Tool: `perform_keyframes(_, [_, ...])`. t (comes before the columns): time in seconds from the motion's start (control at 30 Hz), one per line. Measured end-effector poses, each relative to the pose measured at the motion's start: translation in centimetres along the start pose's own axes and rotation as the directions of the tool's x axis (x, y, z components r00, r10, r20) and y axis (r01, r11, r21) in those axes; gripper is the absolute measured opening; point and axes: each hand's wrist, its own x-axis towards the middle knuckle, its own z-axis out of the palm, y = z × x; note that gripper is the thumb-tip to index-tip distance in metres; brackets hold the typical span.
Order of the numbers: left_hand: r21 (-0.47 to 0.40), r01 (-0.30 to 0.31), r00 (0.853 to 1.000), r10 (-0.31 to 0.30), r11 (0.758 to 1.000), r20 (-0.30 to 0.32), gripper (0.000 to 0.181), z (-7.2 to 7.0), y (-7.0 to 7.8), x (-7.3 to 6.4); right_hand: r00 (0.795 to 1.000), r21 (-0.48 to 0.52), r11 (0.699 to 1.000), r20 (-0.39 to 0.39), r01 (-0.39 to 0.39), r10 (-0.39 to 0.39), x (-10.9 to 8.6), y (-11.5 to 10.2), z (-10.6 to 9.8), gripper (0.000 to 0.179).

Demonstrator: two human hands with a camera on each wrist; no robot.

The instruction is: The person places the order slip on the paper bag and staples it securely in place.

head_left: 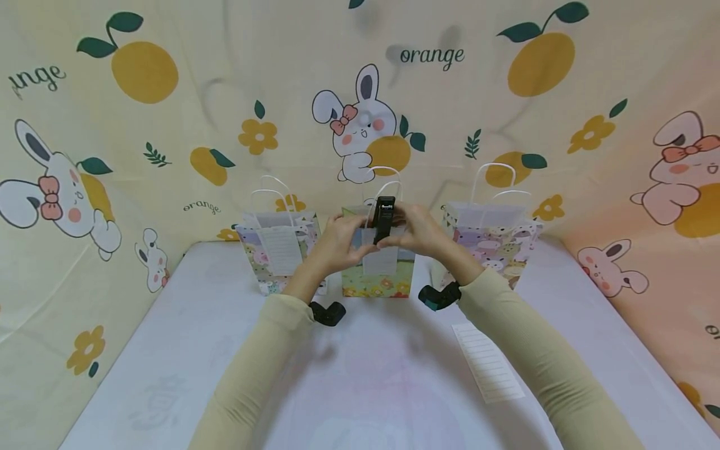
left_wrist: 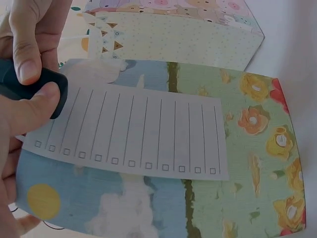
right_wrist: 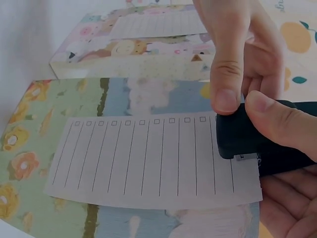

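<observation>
"Three paper bags stand in a row before us: the left bag, the middle bag and the right bag."

"And we count three lined sheets: the first sheet on the left bag's front, the second sheet on the middle bag's, and the third sheet flat on the white table, beside the right forearm."

"Staplers?"

"One black stapler, at the middle bag's top edge, its nose over the upper end of the second sheet."

"Two hands on it, we'd say. Are the fingers apart?"

"Hardly. Our right hand is clamped on the stapler, thumb on its upper side, fingers round beneath. Our left hand closes in opposite: its thumb tip presses the stapler's nose, its other fingers reach behind the middle bag."

"Can we see those fingertips?"

"Partly hidden; we cannot tell how hard they squeeze."

"Two black wrist cameras as well, one at each wrist."
</observation>
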Motion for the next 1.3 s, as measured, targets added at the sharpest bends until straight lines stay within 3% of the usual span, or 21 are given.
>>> perform_keyframes(0.43, [0.068, -0.014, 0.999, 0.017, 0.998, -0.041, 0.048, 0.21, -0.03, -0.23, 1.000, 0.004, 1.000, -0.012, -0.006, 0.006, 0.08, 0.10, 0.29, 0.057])
perform_keyframes(0.67, [0.089, -0.063, 0.994, 0.070, 0.994, -0.085, 0.044, 0.39, -0.23, -0.30, 1.000, -0.009, 1.000, -0.024, -0.005, 0.005, 0.16, 0.04, 0.42, 0.056])
perform_keyframes(1.1, [0.069, -0.122, 0.985, 0.129, 0.990, -0.113, 0.040, 0.56, -0.50, -0.10, 0.996, 0.024, 1.000, -0.085, 0.012, -0.010, 0.29, 0.35, 0.84, 0.054])
perform_keyframes(1.3, [0.041, -0.098, 0.991, 0.101, 0.994, -0.086, 0.043, 0.53, -0.64, 0.02, 0.995, 0.030, 0.999, -0.097, 0.021, -0.018, 0.33, 0.21, 0.81, 0.053])
